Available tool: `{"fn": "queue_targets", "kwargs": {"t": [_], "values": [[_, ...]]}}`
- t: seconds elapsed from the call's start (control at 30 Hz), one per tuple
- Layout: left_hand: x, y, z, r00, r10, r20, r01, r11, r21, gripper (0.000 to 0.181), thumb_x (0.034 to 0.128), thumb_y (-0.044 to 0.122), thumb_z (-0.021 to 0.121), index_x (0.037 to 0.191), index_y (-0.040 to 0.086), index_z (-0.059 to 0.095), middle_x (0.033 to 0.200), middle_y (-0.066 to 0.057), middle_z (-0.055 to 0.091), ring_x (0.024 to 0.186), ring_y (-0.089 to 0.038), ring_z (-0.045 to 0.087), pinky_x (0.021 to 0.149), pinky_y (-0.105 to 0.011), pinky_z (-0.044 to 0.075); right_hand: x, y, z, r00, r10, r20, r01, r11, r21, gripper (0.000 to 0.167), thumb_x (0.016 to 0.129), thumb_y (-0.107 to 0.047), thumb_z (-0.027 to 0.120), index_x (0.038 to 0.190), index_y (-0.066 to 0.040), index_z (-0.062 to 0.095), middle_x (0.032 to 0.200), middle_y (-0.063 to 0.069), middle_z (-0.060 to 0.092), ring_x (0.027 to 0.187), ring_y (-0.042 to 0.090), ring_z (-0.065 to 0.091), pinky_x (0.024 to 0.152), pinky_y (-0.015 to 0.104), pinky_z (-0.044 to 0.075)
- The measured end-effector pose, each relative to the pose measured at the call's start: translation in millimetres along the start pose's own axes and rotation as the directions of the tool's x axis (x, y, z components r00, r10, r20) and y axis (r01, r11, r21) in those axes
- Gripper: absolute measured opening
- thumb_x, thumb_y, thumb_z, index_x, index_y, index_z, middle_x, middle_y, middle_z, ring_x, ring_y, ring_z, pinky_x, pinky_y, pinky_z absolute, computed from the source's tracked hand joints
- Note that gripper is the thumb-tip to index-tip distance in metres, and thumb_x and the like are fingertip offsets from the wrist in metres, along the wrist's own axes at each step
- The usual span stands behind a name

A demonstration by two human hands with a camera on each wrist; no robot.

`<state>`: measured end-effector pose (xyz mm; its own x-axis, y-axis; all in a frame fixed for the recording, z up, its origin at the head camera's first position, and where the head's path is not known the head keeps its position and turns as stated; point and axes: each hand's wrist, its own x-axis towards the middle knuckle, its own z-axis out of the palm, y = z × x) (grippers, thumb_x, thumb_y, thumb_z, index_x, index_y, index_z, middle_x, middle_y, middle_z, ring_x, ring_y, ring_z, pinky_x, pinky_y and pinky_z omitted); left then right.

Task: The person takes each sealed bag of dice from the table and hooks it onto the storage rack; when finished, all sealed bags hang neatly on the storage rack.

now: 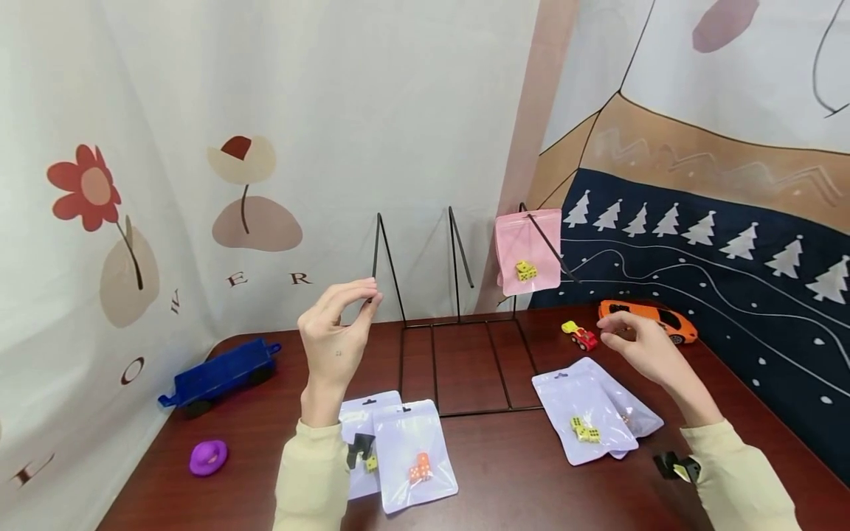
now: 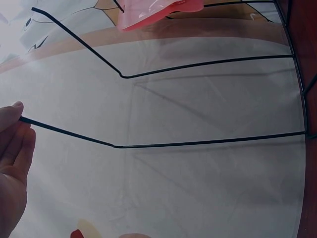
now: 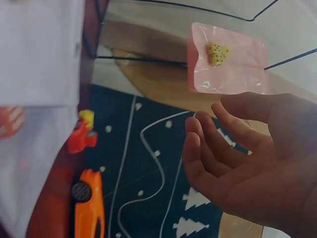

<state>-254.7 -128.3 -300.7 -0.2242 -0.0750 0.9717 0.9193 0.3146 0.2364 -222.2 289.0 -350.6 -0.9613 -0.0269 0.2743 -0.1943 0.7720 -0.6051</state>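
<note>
My left hand (image 1: 334,335) pinches the free tip of the leftmost prong of a black wire rack (image 1: 458,323) between thumb and fingers. In the left wrist view that prong (image 2: 208,142) runs bare from the fingertips back to the rack's base. A middle prong (image 1: 455,251) also hangs bare. On the right prong hangs a pink pouch (image 1: 544,243) with yellow dice (image 1: 525,271) showing inside. My right hand (image 1: 640,346) hovers above the table's right side, fingers loosely curved and holding nothing. In the right wrist view, the pink pouch (image 3: 230,74) appears beyond its fingertips.
Lilac pouches with orange dice (image 1: 420,467) lie under my left forearm; others with yellow dice (image 1: 584,430) lie at right. Behind these stand a small red-yellow toy vehicle (image 1: 580,336) and an orange toy car (image 1: 667,324). A blue trailer (image 1: 222,372) and purple hat-shaped toy (image 1: 209,458) are left.
</note>
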Motion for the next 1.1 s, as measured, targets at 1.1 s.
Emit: {"fn": "queue_targets", "kwargs": {"t": [1.1], "values": [[-0.6, -0.6, 1.1, 1.000, -0.007, 0.002, 0.007, 0.999, -0.031, 0.019, 0.0676, -0.018, 0.076, 0.081, -0.006, 0.072, 0.087, -0.018, 0.070, 0.083, -0.028, 0.067, 0.078, -0.026, 0.054, -42.1, 72, -5, 0.932, 0.110, 0.346, -0.108, 0.994, -0.024, 0.018, 0.090, -0.010, 0.063, 0.103, 0.003, 0.064, 0.096, 0.010, 0.062, 0.085, 0.025, 0.054, 0.066, 0.033, 0.050]]}}
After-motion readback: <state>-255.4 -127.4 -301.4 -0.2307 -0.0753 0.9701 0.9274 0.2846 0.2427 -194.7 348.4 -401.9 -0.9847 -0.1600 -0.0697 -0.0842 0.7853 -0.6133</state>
